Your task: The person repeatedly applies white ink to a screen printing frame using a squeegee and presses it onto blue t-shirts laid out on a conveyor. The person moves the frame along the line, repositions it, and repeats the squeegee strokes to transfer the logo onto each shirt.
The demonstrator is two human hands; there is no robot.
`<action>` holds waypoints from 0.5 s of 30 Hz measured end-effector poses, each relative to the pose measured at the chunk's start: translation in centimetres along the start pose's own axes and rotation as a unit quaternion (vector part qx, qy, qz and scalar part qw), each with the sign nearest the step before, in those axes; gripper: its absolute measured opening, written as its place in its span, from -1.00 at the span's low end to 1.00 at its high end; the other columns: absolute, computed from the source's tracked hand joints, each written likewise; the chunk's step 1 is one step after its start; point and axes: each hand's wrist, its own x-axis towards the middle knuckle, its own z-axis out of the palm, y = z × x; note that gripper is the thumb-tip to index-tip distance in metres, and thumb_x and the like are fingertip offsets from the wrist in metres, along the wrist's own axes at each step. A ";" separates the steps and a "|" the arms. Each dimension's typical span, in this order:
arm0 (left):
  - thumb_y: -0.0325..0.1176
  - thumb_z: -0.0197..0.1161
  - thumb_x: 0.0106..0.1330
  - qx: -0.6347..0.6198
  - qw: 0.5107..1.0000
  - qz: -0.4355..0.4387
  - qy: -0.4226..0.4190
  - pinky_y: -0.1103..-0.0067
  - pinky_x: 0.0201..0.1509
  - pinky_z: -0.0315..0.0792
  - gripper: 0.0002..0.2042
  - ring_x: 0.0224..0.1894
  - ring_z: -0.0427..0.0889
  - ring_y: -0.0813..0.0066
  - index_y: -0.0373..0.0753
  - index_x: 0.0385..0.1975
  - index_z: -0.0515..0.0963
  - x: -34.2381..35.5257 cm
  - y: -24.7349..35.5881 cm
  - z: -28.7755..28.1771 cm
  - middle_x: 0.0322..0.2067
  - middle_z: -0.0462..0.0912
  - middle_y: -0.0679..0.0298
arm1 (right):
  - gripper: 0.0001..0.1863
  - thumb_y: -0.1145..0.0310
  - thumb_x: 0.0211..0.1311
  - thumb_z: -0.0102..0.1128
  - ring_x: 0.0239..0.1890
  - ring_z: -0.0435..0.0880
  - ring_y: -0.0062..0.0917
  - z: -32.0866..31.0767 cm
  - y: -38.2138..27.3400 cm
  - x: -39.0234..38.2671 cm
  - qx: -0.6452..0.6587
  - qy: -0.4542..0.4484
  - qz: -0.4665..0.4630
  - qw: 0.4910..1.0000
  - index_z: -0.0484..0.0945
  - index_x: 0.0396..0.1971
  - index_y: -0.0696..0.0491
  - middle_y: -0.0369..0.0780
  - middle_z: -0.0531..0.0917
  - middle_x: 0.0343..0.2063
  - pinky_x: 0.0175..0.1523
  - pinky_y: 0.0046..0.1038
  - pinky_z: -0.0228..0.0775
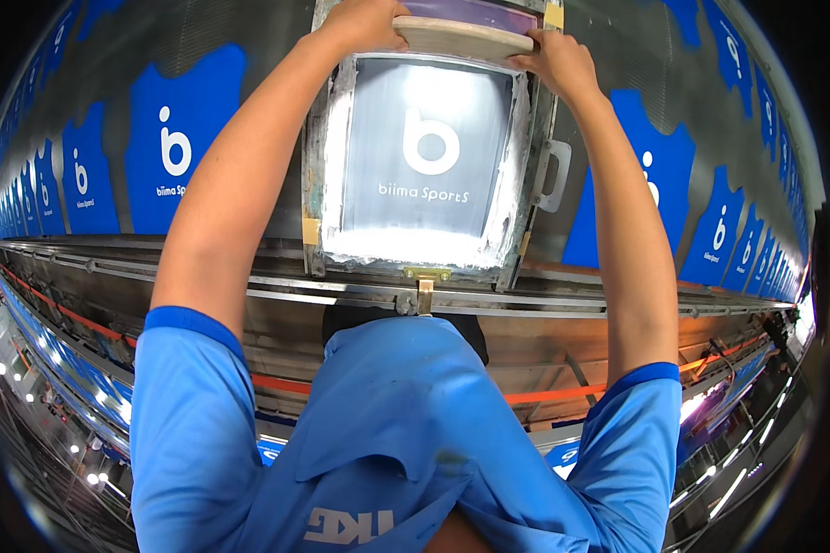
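A wooden-handled squeegee [466,39] lies across the far end of a printing screen [373,138]. My left hand [364,25] is closed round its left end, and my right hand [558,63] grips the right end. Both arms are stretched far forward. The screen's mesh is grey with a white round design and lettering, and white ink is smeared along its near edge and sides. Beyond the squeegee shows a purple strip [470,9] of the screen. The squeegee's blade edge is hidden from this view.
Blue sleeveless garment pieces [148,138] with white prints lie in rows on the dark table [281,101] to both sides. A pale handle [553,175] sticks out from the frame's right side. A metal rail [341,293] runs along the table's near edge, with a brass-coloured bracket [426,276] at the frame.
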 end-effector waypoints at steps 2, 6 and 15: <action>-0.12 0.49 0.04 0.014 0.999 -0.027 -0.011 0.34 -0.05 0.57 -0.63 -0.21 0.73 0.17 0.01 -0.11 0.72 -1.4 0.4 1.2 -0.30 0.77 0.21 | -0.59 0.02 0.04 0.45 -0.22 0.75 -0.25 2.0 -0.2 -1.9 0.018 0.018 -0.003 1.000 0.71 -0.21 0.00 -0.13 0.76 -0.36 -0.07 -0.19 0.47; -0.24 0.39 0.14 0.014 0.999 -0.011 0.032 0.30 -0.17 0.58 -0.86 -0.28 0.73 0.19 0.00 -0.31 0.71 -9.9 3.1 5.3 -0.44 0.72 0.24 | -0.73 0.17 0.04 0.48 -0.31 0.63 -0.28 5.0 -1.7 -10.6 0.030 0.070 -0.044 0.996 0.69 -0.33 -0.01 -0.18 0.66 -0.53 -0.14 -0.23 0.31; -0.55 0.33 -0.02 -0.022 0.995 -0.017 0.094 0.33 -0.13 0.42 -0.65 -0.13 0.67 0.33 -0.07 -0.17 0.67 -27.2 8.9 12.4 -0.20 0.74 0.36 | -0.53 0.55 -0.28 0.48 -0.23 0.55 -0.35 9.1 -5.7 -27.8 0.112 0.112 -0.061 0.986 0.60 -0.23 -0.04 -0.34 0.68 -0.28 -0.11 -0.30 0.25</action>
